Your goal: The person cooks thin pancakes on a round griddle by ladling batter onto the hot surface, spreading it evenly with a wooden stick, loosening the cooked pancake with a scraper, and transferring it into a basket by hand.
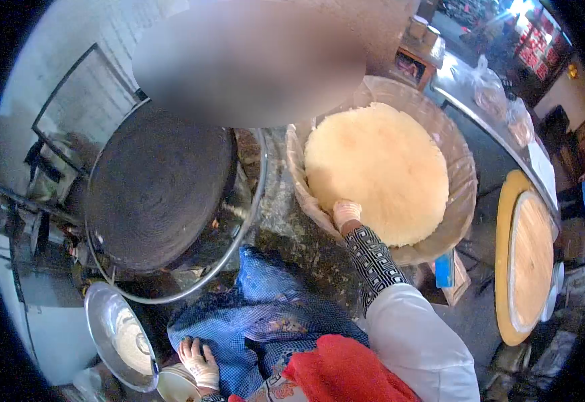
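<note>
A tall stack of pale round flatbreads (379, 167) sits in a large bin lined with clear plastic (465, 194). Against the near left edge of the stack is my right hand (346, 213), in a light glove, with a black-and-white patterned cuff. Its fingers are foreshortened against the bread, so their grip is unclear. Low in the view, my gloved left hand (200, 363) rests on the blue checked apron (266, 328) over my lap, fingers apart and holding nothing. A pale bowl (177, 386) lies just beside it.
To the left is a wide dark round griddle (162, 187) inside a metal ring (263, 174). Below it, a metal basin (119, 335) holds pale powder or batter. At the right, round boards (532, 261) lean near a counter (487, 120) with bagged goods. A blurred patch covers the top.
</note>
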Tool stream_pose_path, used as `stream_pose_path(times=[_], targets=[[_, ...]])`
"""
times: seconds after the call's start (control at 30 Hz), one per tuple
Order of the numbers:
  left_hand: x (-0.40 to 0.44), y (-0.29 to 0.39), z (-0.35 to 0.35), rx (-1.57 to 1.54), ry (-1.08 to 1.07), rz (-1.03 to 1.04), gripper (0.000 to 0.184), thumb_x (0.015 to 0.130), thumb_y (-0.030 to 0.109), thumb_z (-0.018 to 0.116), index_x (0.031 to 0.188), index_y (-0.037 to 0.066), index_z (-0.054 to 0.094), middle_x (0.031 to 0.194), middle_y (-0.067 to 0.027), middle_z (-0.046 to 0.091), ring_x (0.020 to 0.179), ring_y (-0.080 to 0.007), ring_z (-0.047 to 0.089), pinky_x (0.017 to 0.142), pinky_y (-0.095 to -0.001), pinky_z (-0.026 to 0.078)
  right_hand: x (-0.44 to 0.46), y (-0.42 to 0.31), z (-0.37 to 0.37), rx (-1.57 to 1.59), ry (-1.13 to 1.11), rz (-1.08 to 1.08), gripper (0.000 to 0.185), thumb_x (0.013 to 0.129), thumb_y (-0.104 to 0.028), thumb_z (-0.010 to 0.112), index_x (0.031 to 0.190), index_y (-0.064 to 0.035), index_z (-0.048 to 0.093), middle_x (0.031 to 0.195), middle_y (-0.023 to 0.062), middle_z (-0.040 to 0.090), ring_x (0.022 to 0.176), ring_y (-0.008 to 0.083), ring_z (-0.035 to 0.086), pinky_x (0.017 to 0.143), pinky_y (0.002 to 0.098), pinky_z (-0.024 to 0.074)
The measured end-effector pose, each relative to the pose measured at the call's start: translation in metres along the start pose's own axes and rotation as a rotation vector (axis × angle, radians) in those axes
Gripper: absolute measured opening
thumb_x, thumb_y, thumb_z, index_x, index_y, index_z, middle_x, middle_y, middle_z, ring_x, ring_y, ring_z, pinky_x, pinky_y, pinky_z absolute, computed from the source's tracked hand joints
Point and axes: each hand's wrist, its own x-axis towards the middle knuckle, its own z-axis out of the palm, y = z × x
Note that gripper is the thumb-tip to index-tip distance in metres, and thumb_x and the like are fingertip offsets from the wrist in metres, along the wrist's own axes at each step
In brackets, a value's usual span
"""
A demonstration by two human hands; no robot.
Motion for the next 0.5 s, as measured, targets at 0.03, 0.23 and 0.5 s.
stream_pose_path(times=[0.03, 0.23, 0.5], targets=[[-0.004, -0.003, 0.004, 0.008, 0.008, 0.000, 0.032, 0.085, 0.018, 0.064, 0.113, 0.004, 0.059, 0.127, -0.0198, 0.053, 0.120, -0.0419, 0.047, 0.104, -0.0545, 0.036, -0.004, 0.001, -0.007, 0.010, -0.033, 0.005, 0.025, 0.090, -0.018, 0.053, 0.100, -0.0128, 0.075, 0.106, 0.0091, 0.072, 0.098, 0.0271, 0.070, 0.076, 0.0443, 0.0570], [-0.005, 0.010, -0.001, 0.033, -0.022, -0.066, 0.032, 0.086, 0.023, 0.063, 0.110, 0.003, 0.061, 0.125, -0.0213, 0.054, 0.122, -0.0430, 0.046, 0.107, -0.0553, 0.034, 0.013, 0.019, 0.035, -0.075, 0.002, -0.081, 0.021, 0.083, -0.021, 0.060, 0.090, -0.0095, 0.076, 0.093, 0.0146, 0.073, 0.089, 0.0290, 0.071, 0.072, 0.0460, 0.0569], [-0.003, 0.084, -0.045, -0.355, 0.046, -0.058, 0.035, 0.082, 0.021, 0.069, 0.112, 0.006, 0.060, 0.121, -0.0187, 0.057, 0.114, -0.0382, 0.053, 0.099, -0.0492, 0.042, -0.078, -0.054, -0.088, 0.519, 0.386, -0.268, 0.032, 0.094, -0.034, 0.057, 0.102, -0.0045, 0.068, 0.093, 0.0194, 0.069, 0.083, 0.0309, 0.066, 0.081, 0.0416, 0.0529]])
